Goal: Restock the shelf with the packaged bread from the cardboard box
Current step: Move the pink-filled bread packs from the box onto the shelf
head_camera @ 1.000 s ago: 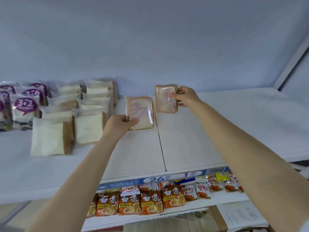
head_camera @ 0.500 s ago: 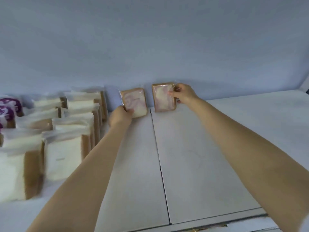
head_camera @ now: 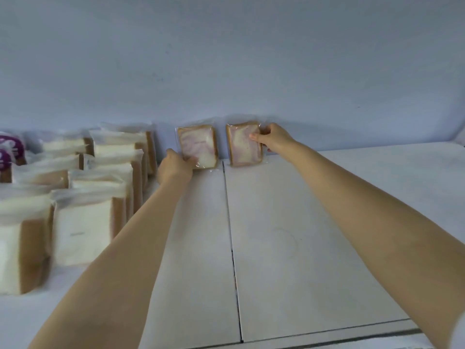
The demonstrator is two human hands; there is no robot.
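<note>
Two clear-wrapped slices of pink-marbled bread stand upright against the back wall of the white shelf [head_camera: 289, 248]. My left hand [head_camera: 176, 167] grips the lower left corner of the left packet [head_camera: 197, 144]. My right hand [head_camera: 270, 138] pinches the upper right edge of the right packet [head_camera: 242, 144]. Both packets rest with their lower edge on the shelf, a small gap between them. The cardboard box is out of view.
Rows of white toast loaves in clear bags [head_camera: 95, 195] fill the shelf's left part, right beside my left forearm. Purple-labelled packets [head_camera: 10, 152] sit at the far left. A seam [head_camera: 232, 248] splits the shelf boards. The shelf runs bare to the right.
Both hands reached deeper, carrying the two packets to the back wall and standing them on the shelf. The camera moved closer; the lower shelf dropped out of view.
</note>
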